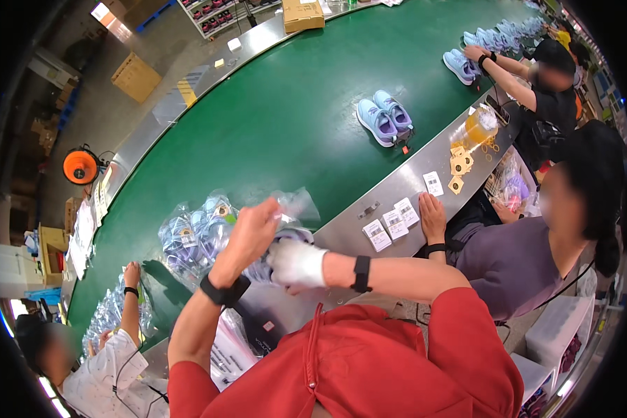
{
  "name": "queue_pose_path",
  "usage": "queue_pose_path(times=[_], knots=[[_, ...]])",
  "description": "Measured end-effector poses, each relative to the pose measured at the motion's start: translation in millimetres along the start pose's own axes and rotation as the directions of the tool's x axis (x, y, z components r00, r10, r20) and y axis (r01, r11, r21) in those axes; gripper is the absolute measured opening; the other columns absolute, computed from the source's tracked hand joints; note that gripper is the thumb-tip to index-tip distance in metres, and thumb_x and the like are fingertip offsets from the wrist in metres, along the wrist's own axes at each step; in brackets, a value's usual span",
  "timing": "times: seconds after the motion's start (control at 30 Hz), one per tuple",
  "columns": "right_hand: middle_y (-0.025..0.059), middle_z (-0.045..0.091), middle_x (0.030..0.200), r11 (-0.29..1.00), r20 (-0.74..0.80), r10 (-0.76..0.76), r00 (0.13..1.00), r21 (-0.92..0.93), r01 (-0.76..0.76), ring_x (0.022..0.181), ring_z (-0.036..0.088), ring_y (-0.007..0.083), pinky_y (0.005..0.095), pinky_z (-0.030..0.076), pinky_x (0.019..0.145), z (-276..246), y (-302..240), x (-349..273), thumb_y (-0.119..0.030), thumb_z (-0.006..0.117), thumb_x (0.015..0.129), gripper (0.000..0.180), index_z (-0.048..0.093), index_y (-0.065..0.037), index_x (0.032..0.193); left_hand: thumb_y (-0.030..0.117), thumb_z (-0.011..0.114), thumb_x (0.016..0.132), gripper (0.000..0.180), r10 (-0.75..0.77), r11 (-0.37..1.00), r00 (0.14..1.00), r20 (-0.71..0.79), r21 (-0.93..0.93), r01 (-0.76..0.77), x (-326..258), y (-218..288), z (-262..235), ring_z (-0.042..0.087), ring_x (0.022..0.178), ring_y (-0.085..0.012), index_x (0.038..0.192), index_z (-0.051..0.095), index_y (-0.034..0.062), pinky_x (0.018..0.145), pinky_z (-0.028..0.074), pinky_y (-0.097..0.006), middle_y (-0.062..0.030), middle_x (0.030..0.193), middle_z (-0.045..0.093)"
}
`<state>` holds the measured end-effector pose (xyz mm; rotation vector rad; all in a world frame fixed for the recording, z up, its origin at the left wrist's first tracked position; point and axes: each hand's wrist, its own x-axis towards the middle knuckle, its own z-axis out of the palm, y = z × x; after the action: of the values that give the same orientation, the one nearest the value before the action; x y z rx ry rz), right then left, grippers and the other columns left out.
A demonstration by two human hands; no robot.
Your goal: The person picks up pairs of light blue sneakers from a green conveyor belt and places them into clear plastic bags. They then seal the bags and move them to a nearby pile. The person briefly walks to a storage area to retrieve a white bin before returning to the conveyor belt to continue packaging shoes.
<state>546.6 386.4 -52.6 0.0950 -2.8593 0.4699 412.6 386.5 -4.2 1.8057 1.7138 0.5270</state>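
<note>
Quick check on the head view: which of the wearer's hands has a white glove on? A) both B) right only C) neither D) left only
B: the right hand is in a white glove, gripping the shoe in a clear plastic bag, while the left hand is bare on the bag's top.

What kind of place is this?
It looks like a shoe factory's packing line. A long green belt carries pairs of shoes, people along it work on them, and bagged shoes pile up by the hands.
</note>
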Motion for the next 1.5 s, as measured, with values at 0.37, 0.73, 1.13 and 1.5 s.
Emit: queue_pose_path(times=[0.37,0.73,1.13,1.5], knots=[[0.0044,0.063,0.062,0.695,0.079,0.686,0.723,0.221,-0.684,0.059,0.062,0.0232,0.0356,0.049,0.056,20.3,9.3,8.7,-0.034,0.062,0.071,0.018,0.069,-0.018,0.071,0.0,0.055,0.076,0.016,-0.068,0.995,0.942,-0.329,-0.088,0.041,-97.6,-27.1,47.5,0.058,0.056,-0.0383,0.091,0.057,0.004,0.05,0.043,-0.042,-0.0194,0.063,0.057],[0.0125,0.062,0.067,0.858,-0.115,0.462,0.879,-0.193,-0.476,0.063,0.06,0.0296,0.0447,0.044,0.055,73.1,-1.5,3.3,-0.02,0.058,0.068,0.014,0.065,-0.008,0.066,0.005,0.06,0.078,0.008,-0.052,0.982,0.841,-0.539,-0.179,-0.054,-16.3,0.4,8.4,0.058,0.059,-0.0276,0.084,0.059,-0.0004,0.056,0.047,-0.035,-0.0122,0.069,0.061],[0.0145,0.065,0.093,0.708,-0.264,0.615,0.743,0.6,-0.373,0.086,0.062,0.032,0.0396,0.047,0.079,99.4,71.1,55.4,-0.026,0.056,0.08,0.026,0.066,-0.006,0.093,0.001,0.068,0.072,0.016,-0.219,0.922,0.964,-0.15,-0.354,0.154,-28.5,24.6,20.0,0.057,0.063,-0.0106,0.085,0.059,0.0011,0.059,0.046,-0.028,-0.008,0.067,0.064],[0.0155,0.064,0.083,0.354,0.387,0.682,0.621,0.569,-0.743,0.08,0.062,0.0252,0.0346,0.049,0.07,78.2,58.3,-29.4,-0.038,0.059,0.079,0.037,0.065,-0.003,0.086,0.014,0.053,0.09,0.014,-0.566,0.489,0.814,-0.132,-0.848,0.202,-39.2,-50.1,21.6,0.054,0.061,-0.0097,0.101,0.057,0.0056,0.052,0.044,-0.024,0.0,0.072,0.056]])
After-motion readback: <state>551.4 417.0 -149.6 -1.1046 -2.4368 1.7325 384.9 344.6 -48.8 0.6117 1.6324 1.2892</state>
